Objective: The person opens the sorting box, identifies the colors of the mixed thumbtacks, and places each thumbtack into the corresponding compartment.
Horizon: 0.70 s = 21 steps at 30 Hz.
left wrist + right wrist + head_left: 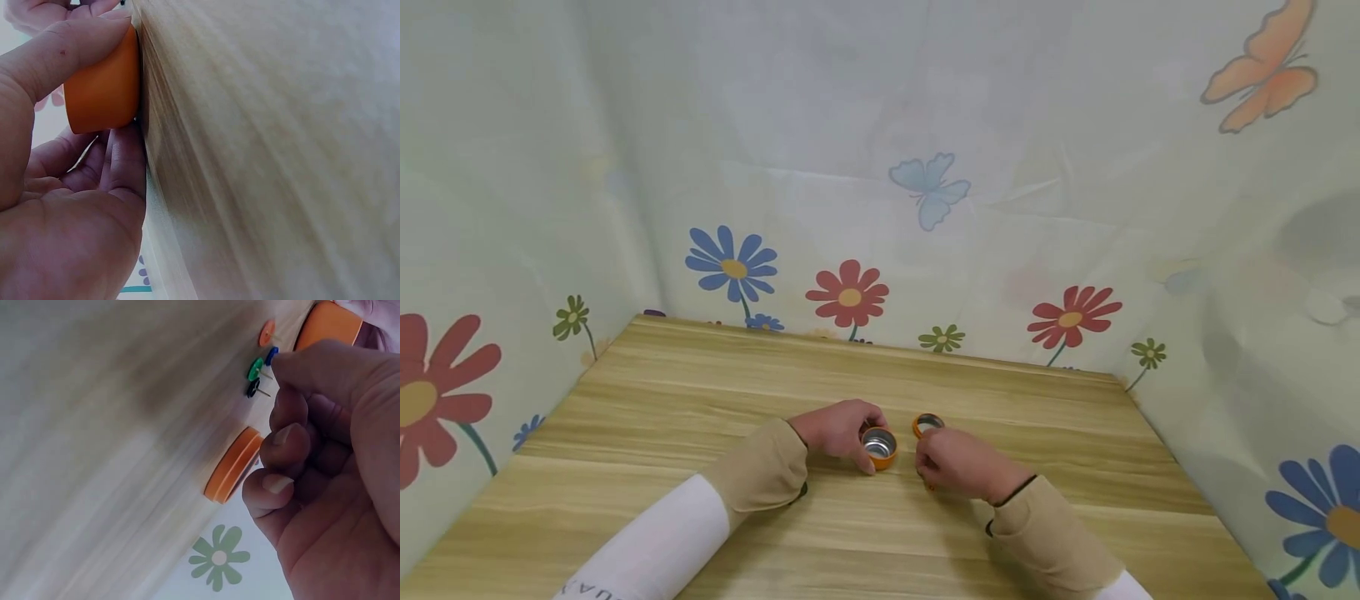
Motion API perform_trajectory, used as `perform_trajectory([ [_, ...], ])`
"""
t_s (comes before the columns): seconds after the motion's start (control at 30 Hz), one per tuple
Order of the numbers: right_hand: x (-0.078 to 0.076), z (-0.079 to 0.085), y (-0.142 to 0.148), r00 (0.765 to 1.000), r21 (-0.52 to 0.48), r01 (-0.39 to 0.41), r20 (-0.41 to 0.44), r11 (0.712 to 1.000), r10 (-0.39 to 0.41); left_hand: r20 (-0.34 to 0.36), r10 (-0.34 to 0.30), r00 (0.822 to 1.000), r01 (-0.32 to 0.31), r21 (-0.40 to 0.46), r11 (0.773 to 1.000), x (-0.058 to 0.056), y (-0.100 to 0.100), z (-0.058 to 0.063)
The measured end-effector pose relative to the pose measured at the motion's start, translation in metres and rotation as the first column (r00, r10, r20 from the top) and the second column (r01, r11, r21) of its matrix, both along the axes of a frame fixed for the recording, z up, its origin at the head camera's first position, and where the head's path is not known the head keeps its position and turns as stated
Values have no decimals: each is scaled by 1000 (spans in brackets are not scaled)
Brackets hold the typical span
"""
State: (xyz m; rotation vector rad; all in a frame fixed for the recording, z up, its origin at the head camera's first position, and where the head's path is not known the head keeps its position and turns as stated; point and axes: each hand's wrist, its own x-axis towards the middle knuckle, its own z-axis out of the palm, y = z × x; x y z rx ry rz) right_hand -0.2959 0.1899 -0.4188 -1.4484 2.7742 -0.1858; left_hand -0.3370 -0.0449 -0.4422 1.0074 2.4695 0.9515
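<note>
My left hand (844,431) holds a small round orange tin (880,460) by its sides, thumb on one side and fingers on the other. The tin stands upright on the wooden table, its silvery inside facing up. Several thumbtacks lie close together on the table in the right wrist view: an orange thumbtack (267,334), a blue thumbtack (272,356), a green thumbtack (255,369) and a black thumbtack (252,387). My right hand (961,463) is over them with curled fingers, its thumb tip right at the blue one. I cannot tell whether it pinches that tack.
The tin's orange lid (927,420) lies inside up just beyond my right hand. Wood-grain table (760,375) extends around both hands, with a flower-printed cloth (820,200) rising behind and at both sides.
</note>
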Motion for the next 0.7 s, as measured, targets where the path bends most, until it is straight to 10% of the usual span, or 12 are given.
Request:
perform_trajectory([
  [0.4, 3, -6, 2, 998, -20, 13, -54, 1000, -15, 23, 13, 1000, -13, -5, 1000, -3, 0, -4],
  [0.7, 1, -2, 8, 979, -175, 69, 201, 982, -33, 10, -1, 1000, 1, -2, 1000, -3, -1, -3],
])
